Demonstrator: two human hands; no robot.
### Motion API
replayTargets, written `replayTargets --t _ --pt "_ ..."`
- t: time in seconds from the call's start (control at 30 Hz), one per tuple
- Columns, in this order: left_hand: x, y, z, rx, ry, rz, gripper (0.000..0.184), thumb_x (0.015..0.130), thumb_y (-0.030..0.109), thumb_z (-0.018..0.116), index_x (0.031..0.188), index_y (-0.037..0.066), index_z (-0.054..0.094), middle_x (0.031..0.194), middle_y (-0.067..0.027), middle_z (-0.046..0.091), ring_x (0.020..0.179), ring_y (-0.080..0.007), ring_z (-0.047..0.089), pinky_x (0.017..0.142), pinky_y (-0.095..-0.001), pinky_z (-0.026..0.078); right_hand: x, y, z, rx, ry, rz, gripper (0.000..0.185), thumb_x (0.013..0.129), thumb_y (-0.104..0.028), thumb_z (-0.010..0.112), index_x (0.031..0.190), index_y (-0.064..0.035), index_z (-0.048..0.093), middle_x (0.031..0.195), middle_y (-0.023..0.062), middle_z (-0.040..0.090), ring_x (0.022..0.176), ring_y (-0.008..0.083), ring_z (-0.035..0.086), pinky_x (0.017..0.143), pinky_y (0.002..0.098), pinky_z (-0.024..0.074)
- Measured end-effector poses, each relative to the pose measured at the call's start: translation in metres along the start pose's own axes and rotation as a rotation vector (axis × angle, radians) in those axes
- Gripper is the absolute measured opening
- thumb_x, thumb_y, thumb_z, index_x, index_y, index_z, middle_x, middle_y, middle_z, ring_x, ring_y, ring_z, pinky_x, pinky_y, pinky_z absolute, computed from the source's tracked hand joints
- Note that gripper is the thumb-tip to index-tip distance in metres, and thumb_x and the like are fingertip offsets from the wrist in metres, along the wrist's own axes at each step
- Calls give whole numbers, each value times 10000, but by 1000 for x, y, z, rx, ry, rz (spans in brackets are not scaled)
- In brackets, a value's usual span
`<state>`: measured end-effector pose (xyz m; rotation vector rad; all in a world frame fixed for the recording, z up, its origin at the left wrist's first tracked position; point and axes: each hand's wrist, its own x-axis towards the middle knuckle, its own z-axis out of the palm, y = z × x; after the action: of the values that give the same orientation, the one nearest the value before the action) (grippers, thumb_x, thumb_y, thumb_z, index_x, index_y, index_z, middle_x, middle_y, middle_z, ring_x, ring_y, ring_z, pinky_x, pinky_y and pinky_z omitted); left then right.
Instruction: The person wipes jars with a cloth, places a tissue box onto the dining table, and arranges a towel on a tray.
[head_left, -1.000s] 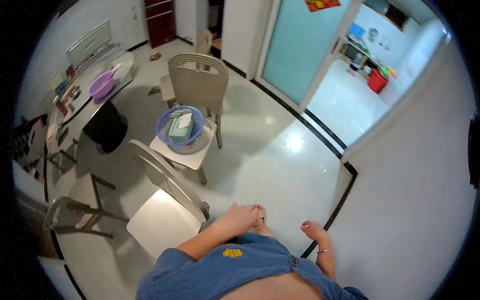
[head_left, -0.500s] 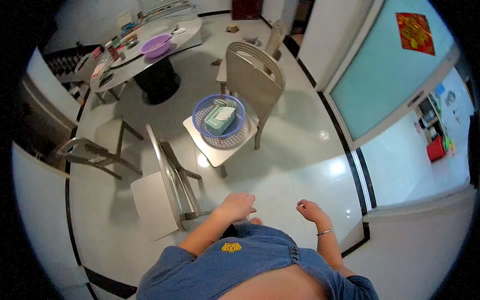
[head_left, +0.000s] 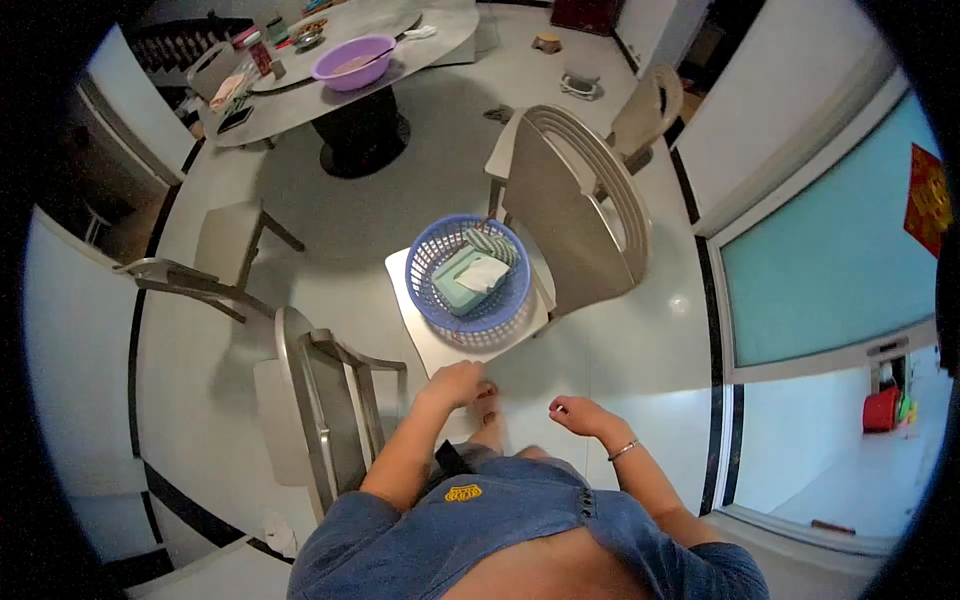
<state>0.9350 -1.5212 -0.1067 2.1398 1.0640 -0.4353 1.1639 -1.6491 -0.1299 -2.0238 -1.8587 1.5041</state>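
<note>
On my feed the blue plastic basket is resting on the pale chair seat, holding a green tissue box and a striped item I cannot identify. On the basket's near side, my left hand is hanging by the seat's front edge, fingers curling inward; I cannot tell how tightly, or whether it is touching the seat. To the basket's near right, my right hand is hovering, loosely curling; I cannot tell whether its fingertips are meeting. I am seeing nothing in either. Beyond the basket, leftward, a purple basin is sitting on the worktop. I am judging handling as not yet begun: both hands are staying off the basket, its contents are lying inside, and any grip is remaining unmade.
</note>
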Motion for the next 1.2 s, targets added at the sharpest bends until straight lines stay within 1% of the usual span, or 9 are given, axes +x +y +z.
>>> replayTargets --t 0.27,0.4,0.47,0.57,0.7,0.77,1.0,1.07,1.2 --pt "117 -66 2 -319 80 45 415 761 292 553 1075 23 512 1029 -211 537 963 -327 510 826 -385 404 123 0 -80 93 -10 -78 274 790 -259 515 937 -31 552 838 154 601 787 280 578 696 348 452" --pt "169 -103 10 -583 244 -207 473 732 272 585 1100 -6 483 1127 -224 467 1045 -345 452 880 -374 371 190 0 -112 23 -6 -157 290 784 -238 524 959 -7 546 856 162 598 797 273 579 713 347 450" --pt "191 -118 18 -562 540 -424 618 694 255 626 1185 -26 377 1145 -231 448 1061 -348 442 892 -370 364 222 -3 -123 5 12 -158 279 789 -227 519 957 -7 551 867 164 597 818 278 577 728 343 448" --pt "222 -143 20 -866 642 -557 754 656 247 663 1243 -21 272 1154 -242 433 1065 -347 445 894 -372 368 271 -2 -129 41 49 -90 330 788 -209 519 1059 -21 490 966 192 565 875 304 554 767 358 432" --pt "246 -141 22 -947 703 -748 833 597 239 716 1229 -46 254 1159 -236 428 1044 -323 465 878 -368 384 316 -5 -132 6 184 -34 479 780 -202 520 1205 -51 361 1101 221 491 1011 355 482 867 378 384" --pt "258 -146 36 -1078 891 -737 847 554 223 750 1199 -62 282 1129 -223 453 1014 -308 483 863 -357 397 330 -7 -134 16 181 -6 501 777 -201 520 1221 -53 343 1131 223 469 1049 361 450 893 378 364" --pt "272 -159 58 -1431 846 -806 776 559 219 743 1158 -54 333 1078 -210 485 986 -293 497 846 -351 402 365 -6 -120 13 162 66 545 753 -229 541 1229 -57 339 1160 222 437 1091 349 415 917 374 346" --pt "271 -159 60 -1167 851 -837 698 590 225 716 1124 -58 368 1073 -213 490 973 -294 503 834 -346 405 370 0 -116 27 158 88 506 746 -236 547 1187 -49 383 1137 216 451 1072 340 431 895 378 359" --pt "244 -141 37 -1107 784 -782 641 613 224 693 1104 -52 389 1066 -219 495 963 -298 508 821 -349 410 358 -11 -136 8 166 76 359 721 -248 570 995 -21 524 1056 192 498 966 322 490 807 377 400"
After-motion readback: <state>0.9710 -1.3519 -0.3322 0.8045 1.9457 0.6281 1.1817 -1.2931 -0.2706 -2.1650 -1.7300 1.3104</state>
